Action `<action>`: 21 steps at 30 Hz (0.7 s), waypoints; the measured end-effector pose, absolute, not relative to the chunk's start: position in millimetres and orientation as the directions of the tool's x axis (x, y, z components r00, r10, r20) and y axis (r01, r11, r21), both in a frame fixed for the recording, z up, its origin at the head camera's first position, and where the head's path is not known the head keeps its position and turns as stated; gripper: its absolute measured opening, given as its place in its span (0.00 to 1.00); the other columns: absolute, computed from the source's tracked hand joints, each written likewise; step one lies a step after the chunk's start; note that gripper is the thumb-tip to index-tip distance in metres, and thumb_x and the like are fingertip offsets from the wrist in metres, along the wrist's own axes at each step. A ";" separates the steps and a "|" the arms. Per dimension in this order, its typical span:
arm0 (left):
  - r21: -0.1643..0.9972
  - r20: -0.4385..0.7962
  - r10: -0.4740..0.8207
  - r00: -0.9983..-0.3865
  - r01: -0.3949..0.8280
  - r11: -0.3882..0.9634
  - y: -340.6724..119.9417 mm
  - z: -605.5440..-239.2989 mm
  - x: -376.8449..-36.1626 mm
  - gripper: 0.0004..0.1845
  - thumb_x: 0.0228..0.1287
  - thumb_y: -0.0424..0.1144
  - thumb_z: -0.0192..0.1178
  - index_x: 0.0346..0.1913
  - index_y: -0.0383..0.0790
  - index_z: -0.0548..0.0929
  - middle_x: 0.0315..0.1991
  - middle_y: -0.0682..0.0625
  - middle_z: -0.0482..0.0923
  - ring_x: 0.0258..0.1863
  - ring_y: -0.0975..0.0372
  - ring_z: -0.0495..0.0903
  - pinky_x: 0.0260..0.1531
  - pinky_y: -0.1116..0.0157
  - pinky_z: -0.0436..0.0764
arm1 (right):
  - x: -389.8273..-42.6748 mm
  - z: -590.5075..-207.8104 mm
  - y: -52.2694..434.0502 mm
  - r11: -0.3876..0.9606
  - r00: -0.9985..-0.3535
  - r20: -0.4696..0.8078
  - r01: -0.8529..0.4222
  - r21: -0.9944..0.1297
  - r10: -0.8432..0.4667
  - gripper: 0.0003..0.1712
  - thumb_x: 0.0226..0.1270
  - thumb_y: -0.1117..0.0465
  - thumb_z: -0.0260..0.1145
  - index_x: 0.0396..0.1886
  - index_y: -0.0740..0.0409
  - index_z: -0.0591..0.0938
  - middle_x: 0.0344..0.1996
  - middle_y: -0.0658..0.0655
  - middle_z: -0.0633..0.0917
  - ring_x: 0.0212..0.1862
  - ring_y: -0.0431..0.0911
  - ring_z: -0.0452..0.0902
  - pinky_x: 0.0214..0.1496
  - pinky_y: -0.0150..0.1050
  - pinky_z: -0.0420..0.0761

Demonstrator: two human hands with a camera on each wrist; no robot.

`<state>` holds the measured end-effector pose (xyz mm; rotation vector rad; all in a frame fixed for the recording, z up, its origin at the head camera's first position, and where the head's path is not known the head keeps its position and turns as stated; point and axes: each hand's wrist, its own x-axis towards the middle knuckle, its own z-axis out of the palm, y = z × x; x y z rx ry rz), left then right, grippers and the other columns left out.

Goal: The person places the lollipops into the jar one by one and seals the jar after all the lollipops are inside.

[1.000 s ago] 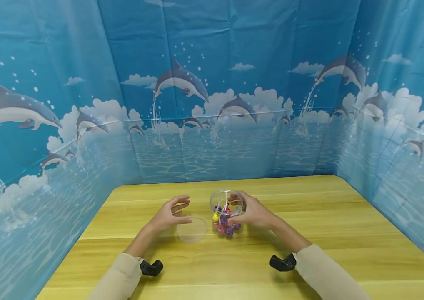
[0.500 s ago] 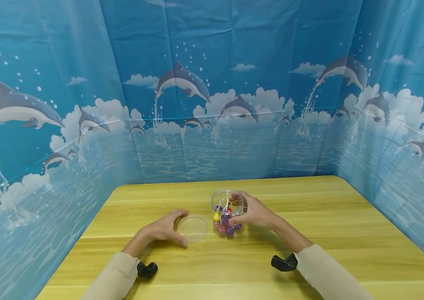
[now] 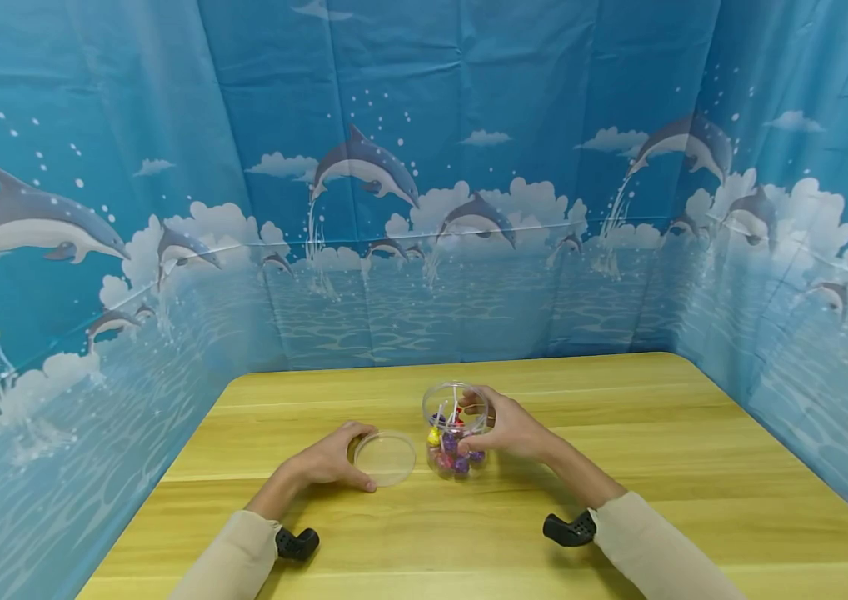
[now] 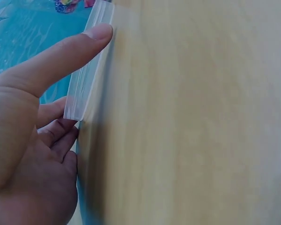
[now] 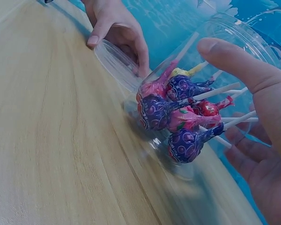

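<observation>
A clear round jar (image 3: 454, 428) stands upright without a cover, near the middle of the table. Several wrapped lollipops (image 5: 181, 116), purple, pink, red and yellow, lie inside it with white sticks pointing up. My right hand (image 3: 512, 429) grips the jar from its right side, thumb toward me and fingers round the back. To the jar's left lies a clear round lid (image 3: 386, 458). Around the lid's left edge my left hand (image 3: 326, 461) has its thumb and fingers; the left wrist view shows the thumb (image 4: 79, 51) against the rim.
The wooden table (image 3: 424, 542) has a light yellow grain. Behind it and along both sides hangs a blue curtain (image 3: 409, 308) printed with dolphins. A black wrist mount (image 3: 296, 544) sticks out of each beige sleeve.
The left hand has come down and toward me, from above the lid to its left edge. The right hand stays on the jar, and the lid has barely moved.
</observation>
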<state>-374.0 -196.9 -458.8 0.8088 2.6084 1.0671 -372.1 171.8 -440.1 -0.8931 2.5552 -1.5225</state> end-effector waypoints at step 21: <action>0.854 0.093 0.526 -0.845 0.340 0.394 -179.4 -435.3 -370.2 0.50 0.58 0.42 0.79 0.78 0.39 0.63 0.76 0.40 0.58 0.77 0.44 0.55 0.74 0.42 0.59 | -367.8 -439.3 172.4 0.366 -0.838 0.253 -0.455 -0.812 -0.483 0.55 0.59 0.50 0.82 0.78 0.65 0.64 0.64 0.61 0.78 0.65 0.59 0.73 0.64 0.54 0.78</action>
